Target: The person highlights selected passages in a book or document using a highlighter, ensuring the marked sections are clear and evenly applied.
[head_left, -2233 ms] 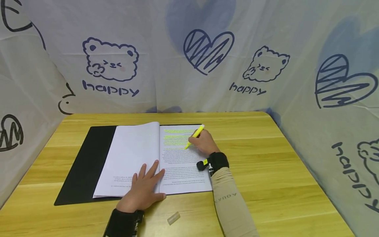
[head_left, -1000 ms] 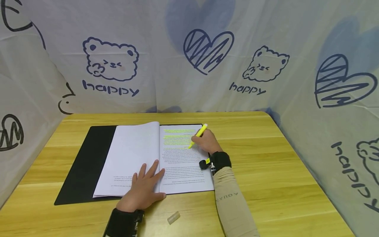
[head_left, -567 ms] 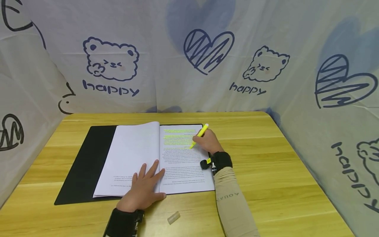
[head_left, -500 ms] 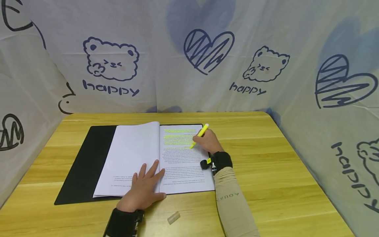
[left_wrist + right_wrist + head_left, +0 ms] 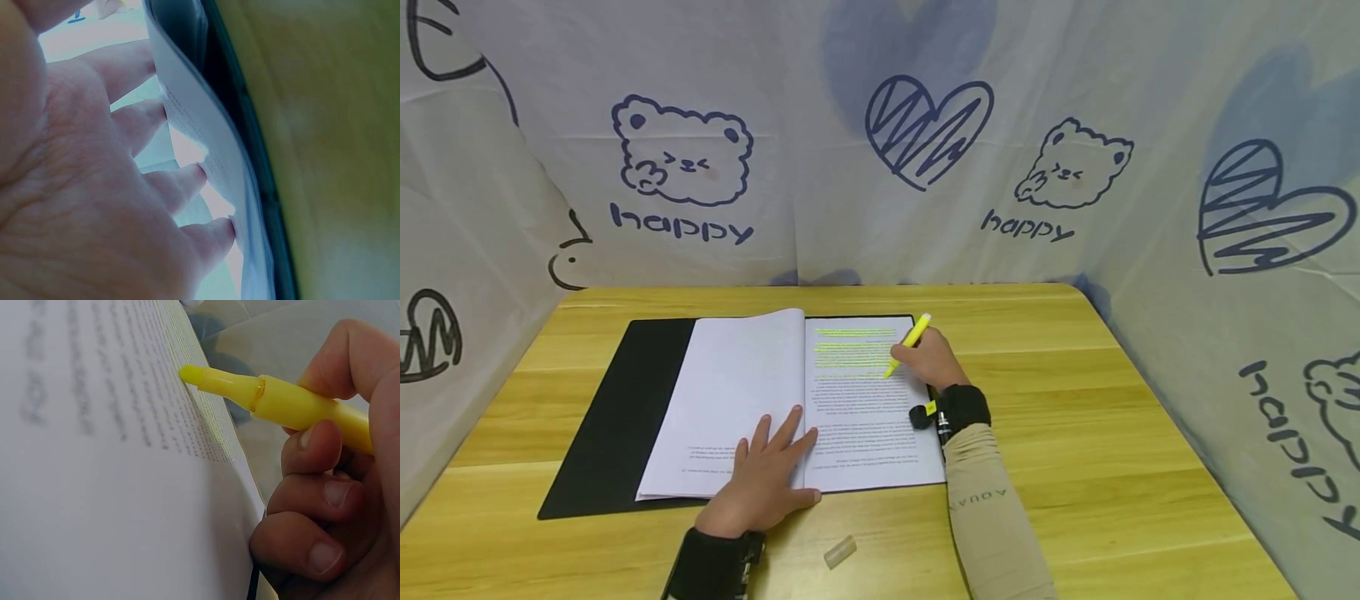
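My right hand (image 5: 931,357) pinches a yellow highlighter (image 5: 281,403) between thumb and fingers, its other fingers curled beneath. The highlighter's tip meets the printed right-hand page (image 5: 868,454) at the end of a text line. Several lines higher on that page carry yellow marking. With fingers spread, my left hand (image 5: 762,483) rests across the inner lower part of the open document, near its fold. In the left wrist view the left fingertips touch the paper (image 5: 200,112). Under the pages lies a black folder (image 5: 617,417), its left flap showing.
A pale translucent cap (image 5: 840,552) lies on the wooden table (image 5: 1075,433) near the front, between my forearms. Fabric walls (image 5: 820,208) with blue hearts and bear drawings stand behind the table and at both sides.
The right hand has slid to the right along a line of text with the highlighter, and the yellow stroke has lengthened. My left hand and the cap have stayed put.
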Demonstrator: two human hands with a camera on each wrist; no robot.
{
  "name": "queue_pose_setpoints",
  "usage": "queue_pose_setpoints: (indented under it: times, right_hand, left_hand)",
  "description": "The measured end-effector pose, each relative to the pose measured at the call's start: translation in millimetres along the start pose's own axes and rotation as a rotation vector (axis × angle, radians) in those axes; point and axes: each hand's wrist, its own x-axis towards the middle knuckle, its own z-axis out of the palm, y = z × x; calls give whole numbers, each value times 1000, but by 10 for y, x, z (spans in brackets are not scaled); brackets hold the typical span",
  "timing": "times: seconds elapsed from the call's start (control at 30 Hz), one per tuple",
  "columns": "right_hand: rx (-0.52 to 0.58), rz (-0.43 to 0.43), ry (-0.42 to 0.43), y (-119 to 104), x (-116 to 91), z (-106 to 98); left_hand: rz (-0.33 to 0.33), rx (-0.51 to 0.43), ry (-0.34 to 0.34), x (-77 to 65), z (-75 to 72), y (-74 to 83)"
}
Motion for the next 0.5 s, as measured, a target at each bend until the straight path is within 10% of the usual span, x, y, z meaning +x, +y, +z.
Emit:
queue_pose_setpoints:
  times: [0.5]
  right_hand:
    - [-32,15,9,5,-6,-42]
  left_hand:
    - [5,-5,-2,3,-3,-11]
